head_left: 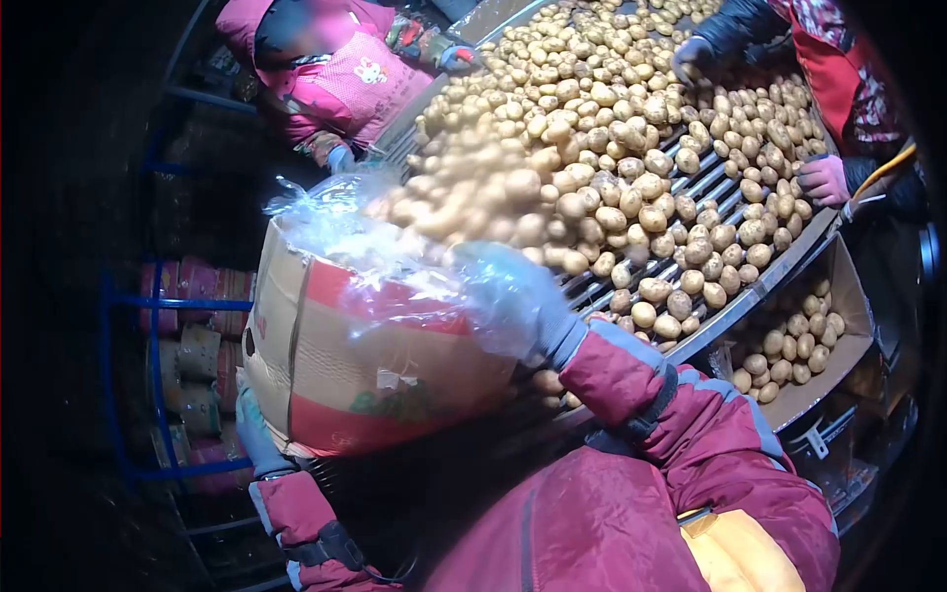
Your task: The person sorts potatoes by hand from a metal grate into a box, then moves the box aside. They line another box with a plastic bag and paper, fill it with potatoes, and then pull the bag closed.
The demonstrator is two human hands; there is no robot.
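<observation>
I see a sorting table of parallel metal rollers (pixel 712 180), slanting across my view. Potatoes (pixel 612 109) lie directly on it, densely heaped toward the far end, thinner near the rim.

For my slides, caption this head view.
Gloved left hand and right hand tip a cardboard box of potatoes.

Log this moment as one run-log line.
left hand: under cardboard box | right hand: on box top, tipped | potatoes: spilling onto roller table

Matt printed cardboard box (pixel 335 365) with glossy crinkled plastic liner (pixel 335 222); bare metal roller bars (pixel 710 183); matt-skinned potatoes (pixel 592 128).
</observation>
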